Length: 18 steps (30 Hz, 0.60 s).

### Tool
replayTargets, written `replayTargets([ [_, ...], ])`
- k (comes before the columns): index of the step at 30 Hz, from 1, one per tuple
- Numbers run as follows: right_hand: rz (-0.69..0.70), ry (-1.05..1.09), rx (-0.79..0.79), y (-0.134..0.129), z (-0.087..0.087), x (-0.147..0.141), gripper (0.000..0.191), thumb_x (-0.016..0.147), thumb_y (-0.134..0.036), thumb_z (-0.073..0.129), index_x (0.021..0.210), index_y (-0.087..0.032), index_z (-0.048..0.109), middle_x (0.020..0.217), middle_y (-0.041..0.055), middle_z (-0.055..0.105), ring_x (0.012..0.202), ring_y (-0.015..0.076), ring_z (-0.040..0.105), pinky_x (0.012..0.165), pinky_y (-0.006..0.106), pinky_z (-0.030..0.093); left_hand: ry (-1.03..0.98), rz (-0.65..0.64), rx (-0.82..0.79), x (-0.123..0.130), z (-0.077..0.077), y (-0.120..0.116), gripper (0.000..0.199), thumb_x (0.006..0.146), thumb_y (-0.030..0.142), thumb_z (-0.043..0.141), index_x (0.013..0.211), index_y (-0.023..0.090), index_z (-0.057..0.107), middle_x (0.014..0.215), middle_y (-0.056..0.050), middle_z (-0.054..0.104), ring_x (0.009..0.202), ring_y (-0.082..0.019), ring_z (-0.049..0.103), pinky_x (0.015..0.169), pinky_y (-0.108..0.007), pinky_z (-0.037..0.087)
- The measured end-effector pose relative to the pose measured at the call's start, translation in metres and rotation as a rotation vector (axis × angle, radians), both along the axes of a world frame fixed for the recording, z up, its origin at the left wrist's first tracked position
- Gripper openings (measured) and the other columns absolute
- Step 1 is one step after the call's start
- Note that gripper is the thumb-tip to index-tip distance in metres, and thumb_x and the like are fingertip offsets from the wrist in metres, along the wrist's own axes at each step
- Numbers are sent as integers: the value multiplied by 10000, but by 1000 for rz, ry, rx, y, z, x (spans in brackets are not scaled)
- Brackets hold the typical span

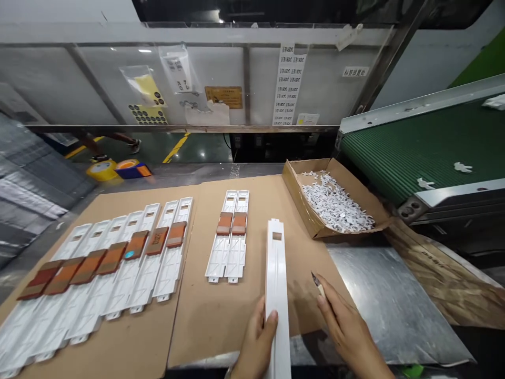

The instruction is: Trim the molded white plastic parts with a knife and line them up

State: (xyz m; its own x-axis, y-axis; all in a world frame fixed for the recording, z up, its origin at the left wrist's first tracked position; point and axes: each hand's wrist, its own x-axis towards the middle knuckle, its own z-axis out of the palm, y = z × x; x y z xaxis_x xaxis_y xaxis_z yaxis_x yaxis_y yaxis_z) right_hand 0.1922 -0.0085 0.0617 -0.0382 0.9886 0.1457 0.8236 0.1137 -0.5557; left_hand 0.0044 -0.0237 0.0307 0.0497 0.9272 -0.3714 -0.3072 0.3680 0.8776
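My left hand (pixel 258 337) is wrapped round the lower part of a long white plastic strip (pixel 277 273), which has a square hole near its far end. To the right, my right hand (pixel 347 329) pinches a small knife (pixel 319 285), its dark blade pointing up and left, apart from the strip. Two white strips with brown blocks (pixel 232 223) across them lie side by side on the cardboard (pixel 205 316), left of the held strip. Farther left, several similar strips (pixel 145 273) lie in a slanted row, each with a reddish-brown block on it.
A cardboard box (pixel 302 202) of small white parts stands at the back right, beside a green conveyor belt (pixel 434 142) carrying some white pieces. Tape rolls (pixel 104 170) sit at the back left. Brown paper (pixel 445 279) lies at the right. A person's legs show beyond the table.
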Motion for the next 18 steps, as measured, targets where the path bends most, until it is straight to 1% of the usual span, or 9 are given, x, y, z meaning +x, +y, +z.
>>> replayTargets([
  [2,8,-57,-14,9,-3,4,397,951,-330,346,1323,-231,443,1250,52,560,1121,187,540,848,311,518,244,2,110,1,-19,-8,453,820,481,504,1136,167,590,1108,-139,597,1115,-283,499,980,-434,359],
  [3,8,-75,-20,14,-5,5,398,954,-331,335,1322,-230,447,1242,53,565,1108,190,551,832,316,527,391,10,164,0,-28,-11,443,842,446,471,1168,165,576,1122,-147,584,1132,-288,480,978,-445,357],
  [6,3,-123,-33,31,-12,5,397,958,-336,308,1288,-203,483,1177,67,609,1032,204,602,765,323,553,841,64,293,-5,-50,-21,499,863,274,412,1352,176,395,1185,-175,536,1124,-312,470,932,-498,374],
  [8,6,-159,-61,41,-13,3,381,961,-338,299,1251,-206,509,1133,58,637,972,201,633,722,312,560,1110,54,368,-7,-56,-22,607,831,171,413,1415,216,254,1229,-184,512,1072,-333,500,859,-510,402],
  [9,15,-175,-74,46,-13,2,370,964,-339,293,1224,-211,523,1109,50,649,943,195,645,709,304,560,1209,24,405,-7,-56,-19,655,816,145,419,1427,241,203,1248,-180,508,1052,-338,514,820,-497,415],
  [11,44,-203,-80,56,-11,-2,352,967,-345,282,1154,-224,555,1058,35,668,897,183,658,692,288,552,1322,-62,497,-6,-47,-7,713,802,136,430,1436,271,132,1300,-153,496,1087,-338,508,799,-466,418],
  [13,78,-239,-71,67,-8,-6,339,968,-353,283,1096,-233,573,1014,29,675,870,175,659,681,276,539,1374,-144,617,-5,-33,14,733,793,156,446,1441,247,116,1369,-129,440,1188,-321,447,870,-453,384],
  [16,128,-312,-54,82,-7,-10,346,971,-361,274,1079,-232,576,963,38,678,829,172,659,643,264,515,1473,-272,786,-9,-15,52,715,777,234,481,1428,148,197,1444,-138,316,1305,-316,306,993,-457,264],
  [18,157,-357,-33,92,-6,-13,366,974,-362,254,1054,-224,582,902,43,680,771,168,662,595,252,492,1517,-354,871,-14,-13,68,699,768,321,496,1400,112,281,1436,-143,323,1304,-322,306,1004,-440,237],
])
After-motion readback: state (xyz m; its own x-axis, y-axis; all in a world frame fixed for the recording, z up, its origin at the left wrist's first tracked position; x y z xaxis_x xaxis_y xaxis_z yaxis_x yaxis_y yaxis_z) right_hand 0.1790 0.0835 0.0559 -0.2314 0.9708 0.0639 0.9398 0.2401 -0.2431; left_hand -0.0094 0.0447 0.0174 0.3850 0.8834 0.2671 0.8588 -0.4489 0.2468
